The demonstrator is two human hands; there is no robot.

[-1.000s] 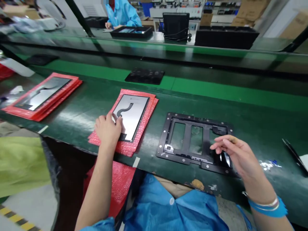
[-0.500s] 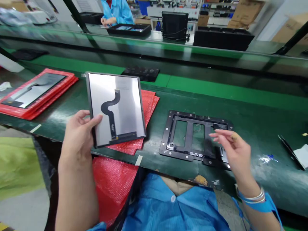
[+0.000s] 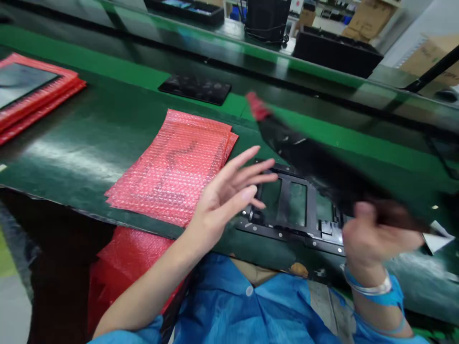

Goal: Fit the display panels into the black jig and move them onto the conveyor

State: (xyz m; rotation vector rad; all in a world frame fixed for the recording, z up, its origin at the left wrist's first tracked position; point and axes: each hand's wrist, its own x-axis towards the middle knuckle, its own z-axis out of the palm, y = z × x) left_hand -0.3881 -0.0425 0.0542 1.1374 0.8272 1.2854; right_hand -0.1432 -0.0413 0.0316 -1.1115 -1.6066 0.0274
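My right hand (image 3: 376,234) is closed on the near right end of a display panel (image 3: 322,162). The panel is tilted, its dark side toward me, smeared by motion, with a red tab at its far left corner. Beneath it on the bench lies a black frame fixture (image 3: 311,205) with rectangular openings, partly hidden by the panel and my hand. My left hand (image 3: 229,191) holds nothing; its fingers are spread beside the fixture's left end. Left of that hand rests a stack of red bubble-wrap bags (image 3: 172,162).
Another red bubble-wrap stack with a screen on top (image 3: 25,86) lies at far left. A flat black panel (image 3: 195,89) lies at the bench's back. Red bubble wrap (image 3: 129,267) hangs below the front edge. A white scrap (image 3: 438,237) lies at right; a black box (image 3: 337,50) stands behind.
The display panel has passed from my left hand to my right and moved right, over the fixture. My left hand has let go and spread its fingers. The view has tilted down.
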